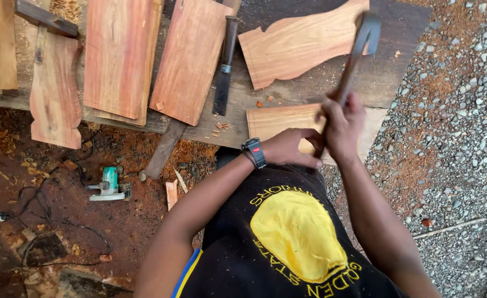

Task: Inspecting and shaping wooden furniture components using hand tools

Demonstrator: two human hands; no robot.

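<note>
At the bench's near edge: left hand (287,148) curled, pressing down on a pale board (279,118); fingers partly hidden, so whether it pinches anything cannot be told.
Right hand (342,124): closed around the handle of a hammer (359,47), raised and blurred.
Board: stiff, flat and probably light; it likely shifts unless pinned.
Hammer: head-heavy; best held low on the handle.
Mid-bench: curved plank (298,44), dark tool (224,66).
Far left: reddish planks (119,55).
On the ground: saw (108,185).

Hammer (359,47) above plank (279,118) — saw (109,185) left
</note>
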